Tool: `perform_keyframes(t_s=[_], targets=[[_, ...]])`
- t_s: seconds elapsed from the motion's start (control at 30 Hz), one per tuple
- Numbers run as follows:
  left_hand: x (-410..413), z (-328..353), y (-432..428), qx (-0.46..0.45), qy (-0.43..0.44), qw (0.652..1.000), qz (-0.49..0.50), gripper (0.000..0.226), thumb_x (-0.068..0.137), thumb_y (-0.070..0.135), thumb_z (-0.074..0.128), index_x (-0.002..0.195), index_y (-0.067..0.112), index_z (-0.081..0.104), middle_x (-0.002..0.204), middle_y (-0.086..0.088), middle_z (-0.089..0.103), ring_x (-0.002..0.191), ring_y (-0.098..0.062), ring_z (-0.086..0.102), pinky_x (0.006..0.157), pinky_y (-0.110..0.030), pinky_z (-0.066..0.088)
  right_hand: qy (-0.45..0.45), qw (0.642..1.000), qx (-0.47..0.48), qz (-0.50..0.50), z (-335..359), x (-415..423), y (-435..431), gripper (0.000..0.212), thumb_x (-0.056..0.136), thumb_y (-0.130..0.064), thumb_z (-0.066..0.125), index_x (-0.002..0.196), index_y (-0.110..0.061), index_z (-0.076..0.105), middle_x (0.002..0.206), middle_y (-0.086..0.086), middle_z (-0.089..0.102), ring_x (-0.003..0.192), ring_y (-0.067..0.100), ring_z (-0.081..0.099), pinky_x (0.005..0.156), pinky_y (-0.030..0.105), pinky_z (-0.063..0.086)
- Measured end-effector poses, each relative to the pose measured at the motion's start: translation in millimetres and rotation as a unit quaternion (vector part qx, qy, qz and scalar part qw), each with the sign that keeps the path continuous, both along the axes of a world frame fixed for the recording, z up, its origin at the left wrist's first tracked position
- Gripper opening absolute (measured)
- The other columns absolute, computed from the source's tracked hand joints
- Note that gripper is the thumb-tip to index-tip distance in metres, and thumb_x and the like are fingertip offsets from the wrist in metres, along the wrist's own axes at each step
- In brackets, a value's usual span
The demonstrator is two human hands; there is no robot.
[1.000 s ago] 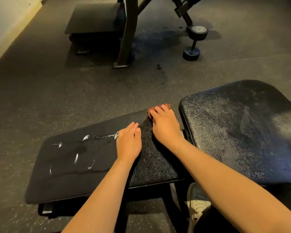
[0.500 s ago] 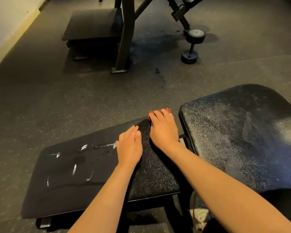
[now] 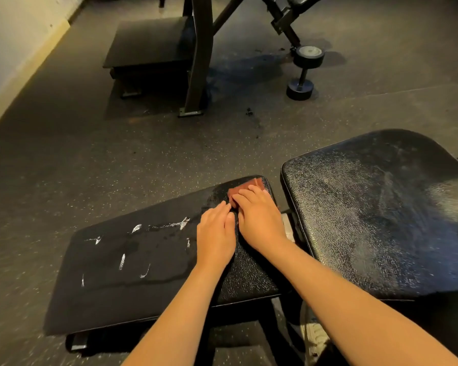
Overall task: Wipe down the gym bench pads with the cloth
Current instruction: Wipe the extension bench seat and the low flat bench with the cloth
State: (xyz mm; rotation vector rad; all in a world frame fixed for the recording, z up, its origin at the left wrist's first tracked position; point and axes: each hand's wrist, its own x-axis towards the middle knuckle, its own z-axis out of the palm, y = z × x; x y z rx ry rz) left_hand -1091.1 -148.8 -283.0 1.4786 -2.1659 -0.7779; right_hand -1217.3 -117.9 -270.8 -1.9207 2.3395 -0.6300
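Pressing the cloth (image 3: 249, 186) flat onto the far right corner of the left pad (image 3: 103, 299), the right hand (image 3: 259, 220) covers most of it. Only a reddish edge shows past the fingertips, just right of frame centre. The right fingers lie straight and together on the cloth, not curled round it. The left hand (image 3: 214, 235) rests flat on the pad just beside the right, fingers straight and together. Whether its tips touch the cloth cannot be told.

Likely faults from this position:

1. Cloth loss. Downward pressure alone holds the cloth. A stroke toward the corner may push it off onto the floor (image 3: 117, 154) or down between the two pads.
2. Smearing. White streaks (image 3: 121, 261) and a wet patch lie at the pad's left. The cloth looks small, so narrow passes may spread residue rather than lift it.
3. Hand slip. The left palm bears on slick, possibly damp vinyl and may slide under load.
4. Missed pad. The right pad (image 3: 381, 220) shows a dull film and appears to need a pass.
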Motion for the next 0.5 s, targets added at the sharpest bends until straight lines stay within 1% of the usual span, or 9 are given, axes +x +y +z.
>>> perform_keyframes(t_s=[0.13, 0.17, 0.2, 0.27, 0.3, 0.33, 0.4, 0.47, 0.5], targets=[[-4, 2, 6, 0.012, -0.007, 1.0, -0.005, 0.04, 0.107, 0.026, 0.04, 0.144, 0.02, 0.055, 0.153, 0.001, 0.048, 0.14, -0.02, 0.04, 0.115, -0.038, 0.03, 0.002, 0.999, -0.032, 0.01, -3, -4, 5, 0.033, 0.086, -0.014, 0.062, 0.118, -0.016, 0.069, 0.124, 0.006, 0.065, 0.127, 0.032, 0.051, 0.109, 0.05, 0.04], [-4, 3, 6, 0.009, -0.011, 1.0, -0.014, 0.04, 0.107, 0.028, 0.04, 0.144, 0.021, 0.055, 0.153, 0.002, 0.047, 0.141, -0.02, 0.039, 0.115, -0.038, 0.028, -0.003, 1.0, -0.024, 0.003, 1, -9, 0, 0.034, 0.087, -0.013, 0.061, 0.12, -0.016, 0.068, 0.128, 0.007, 0.063, 0.131, 0.033, 0.048, 0.109, 0.048, 0.038], [-5, 4, 7, 0.01, -0.012, 1.0, -0.024, 0.04, 0.108, 0.028, 0.04, 0.144, 0.022, 0.055, 0.154, 0.003, 0.046, 0.142, -0.019, 0.038, 0.115, -0.037, 0.027, -0.013, 1.0, -0.001, -0.008, 6, -14, -6, 0.036, 0.091, -0.013, 0.058, 0.126, -0.015, 0.065, 0.135, 0.008, 0.058, 0.137, 0.034, 0.041, 0.112, 0.046, 0.032], [-8, 7, 13, 0.015, -0.01, 0.999, -0.04, 0.04, 0.108, 0.029, 0.04, 0.144, 0.022, 0.055, 0.155, 0.005, 0.044, 0.143, -0.019, 0.034, 0.116, -0.037, 0.026, -0.023, 0.998, 0.049, -0.025, 10, -21, -11, 0.041, 0.101, -0.019, 0.048, 0.141, -0.019, 0.053, 0.152, 0.007, 0.044, 0.148, 0.033, 0.023, 0.118, 0.043, 0.021], [-10, 8, 17, 0.019, -0.007, 0.999, -0.04, 0.04, 0.108, 0.029, 0.04, 0.144, 0.023, 0.055, 0.156, 0.005, 0.044, 0.143, -0.02, 0.034, 0.117, -0.038, 0.026, -0.024, 0.998, 0.059, -0.029, 10, -22, -8, 0.042, 0.103, -0.022, 0.044, 0.146, -0.021, 0.048, 0.156, 0.006, 0.039, 0.151, 0.032, 0.018, 0.119, 0.043, 0.018], [-11, 9, 21, 0.023, -0.001, 0.999, -0.034, 0.04, 0.108, 0.029, 0.04, 0.144, 0.023, 0.055, 0.156, 0.005, 0.044, 0.143, -0.02, 0.033, 0.118, -0.039, 0.026, -0.028, 0.997, 0.061, -0.029, 9, -22, -3, 0.043, 0.104, -0.024, 0.042, 0.148, -0.022, 0.046, 0.158, 0.007, 0.037, 0.151, 0.032, 0.017, 0.12, 0.044, 0.019], [-14, 10, 25, 0.029, 0.015, 0.999, -0.017, 0.04, 0.108, 0.029, 0.039, 0.144, 0.024, 0.055, 0.156, 0.005, 0.044, 0.144, -0.02, 0.034, 0.119, -0.04, 0.026, -0.04, 0.997, 0.047, -0.045, 5, -16, 15, 0.043, 0.104, -0.027, 0.042, 0.146, -0.023, 0.049, 0.156, 0.007, 0.04, 0.151, 0.03, 0.021, 0.119, 0.044, 0.027], [-16, 11, 26, 0.039, 0.022, 0.999, -0.007, 0.04, 0.108, 0.028, 0.038, 0.145, 0.025, 0.054, 0.155, 0.005, 0.044, 0.143, -0.019, 0.034, 0.119, -0.039, 0.026, -0.033, 0.997, 0.025, -0.066, 2, -7, 37, 0.045, 0.102, -0.032, 0.036, 0.141, -0.022, 0.056, 0.15, 0.007, 0.049, 0.146, 0.031, 0.031, 0.113, 0.046, 0.039], [-17, 12, 27, 0.043, 0.025, 0.999, -0.004, 0.04, 0.108, 0.028, 0.038, 0.145, 0.026, 0.054, 0.155, 0.005, 0.044, 0.143, -0.019, 0.035, 0.118, -0.039, 0.026, -0.025, 0.997, 0.02, -0.068, 0, -3, 45, 0.048, 0.1, -0.034, 0.033, 0.139, -0.021, 0.058, 0.146, 0.007, 0.052, 0.144, 0.032, 0.035, 0.11, 0.047, 0.042]])
